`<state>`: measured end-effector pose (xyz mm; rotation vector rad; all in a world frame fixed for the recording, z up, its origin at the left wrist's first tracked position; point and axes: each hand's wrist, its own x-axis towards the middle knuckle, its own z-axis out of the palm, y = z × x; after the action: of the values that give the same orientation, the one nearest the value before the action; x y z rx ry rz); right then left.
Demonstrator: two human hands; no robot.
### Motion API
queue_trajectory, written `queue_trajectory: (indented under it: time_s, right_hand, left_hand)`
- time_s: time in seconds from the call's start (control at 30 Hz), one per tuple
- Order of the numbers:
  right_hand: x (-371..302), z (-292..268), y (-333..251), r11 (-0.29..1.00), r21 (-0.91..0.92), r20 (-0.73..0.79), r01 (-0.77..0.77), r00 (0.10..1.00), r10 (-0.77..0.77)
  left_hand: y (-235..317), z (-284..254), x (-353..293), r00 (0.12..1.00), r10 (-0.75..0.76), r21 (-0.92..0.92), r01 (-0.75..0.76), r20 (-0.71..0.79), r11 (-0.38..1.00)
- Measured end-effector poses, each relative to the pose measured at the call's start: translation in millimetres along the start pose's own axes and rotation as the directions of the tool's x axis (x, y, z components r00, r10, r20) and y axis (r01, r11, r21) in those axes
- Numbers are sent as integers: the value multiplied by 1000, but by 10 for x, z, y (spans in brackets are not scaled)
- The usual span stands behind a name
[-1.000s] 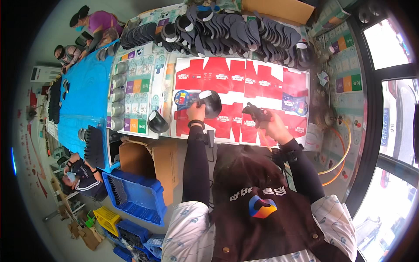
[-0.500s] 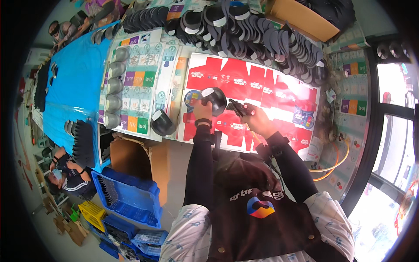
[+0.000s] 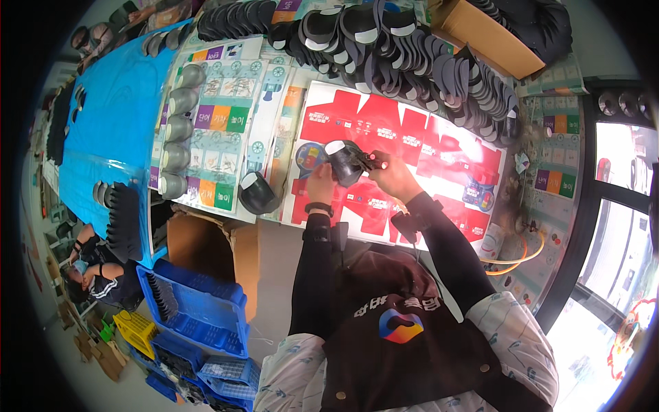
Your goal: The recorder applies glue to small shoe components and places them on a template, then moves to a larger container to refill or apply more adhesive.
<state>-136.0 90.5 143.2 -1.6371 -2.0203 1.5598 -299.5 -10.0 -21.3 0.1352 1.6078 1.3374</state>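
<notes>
My left hand (image 3: 320,185) is closed on a black rounded shell (image 3: 345,168) with a white patch on its upper edge. The shell is tilted over a red-and-white printed sheet (image 3: 336,103). My right hand (image 3: 397,177) is wrapped round a black hand tool (image 3: 374,161) with red ends. The tool's front reaches the shell's right side; whether it touches or only overlaps in view is unclear. My fingers hide most of its body. Left of the sheet sits a similar black shell (image 3: 257,193).
Stacks of black curved pieces (image 3: 419,62) line the far edge beside a cardboard box (image 3: 494,34). Grey-black shells (image 3: 177,130) stand in a column at left. A blue-covered table (image 3: 110,130), blue crates (image 3: 199,302) and another person (image 3: 103,275) are farther left. A yellow-orange hose (image 3: 515,261) loops at right.
My right hand has moved left, bringing the tool to the shell. The shell has turned and tilted in my left hand. The whole view has shifted slightly.
</notes>
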Motion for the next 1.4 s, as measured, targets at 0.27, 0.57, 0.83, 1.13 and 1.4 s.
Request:
queue_trajectory:
  time_s: [0.27, 0.57, 0.83, 1.13, 1.4]
  right_hand:
    - [-33, 9, -7, 996, -80, -7, -32, 999, 32]
    - [-115, -46, 45, 997, -79, -94, 17, 995, -24]
    - [-179, 14, 135, 996, -60, -98, 61, 993, -66]
    - [-326, 29, 257, 998, -65, -52, -9, 999, 6]
    - [-252, -164, 63, 981, -162, 131, 104, 988, -83]
  left_hand:
    - [-136, -186, 85, 998, 59, 2, -59, -6, 998]
    - [173, -77, -117, 999, -17, -78, 20, 29, 997]
    - [168, -41, -108, 998, -15, 41, 13, 62, 999]
    - [242, -27, -125, 995, -77, 27, 75, 68, 997]
    - [142, -175, -45, 994, -100, -64, 103, 48, 993]
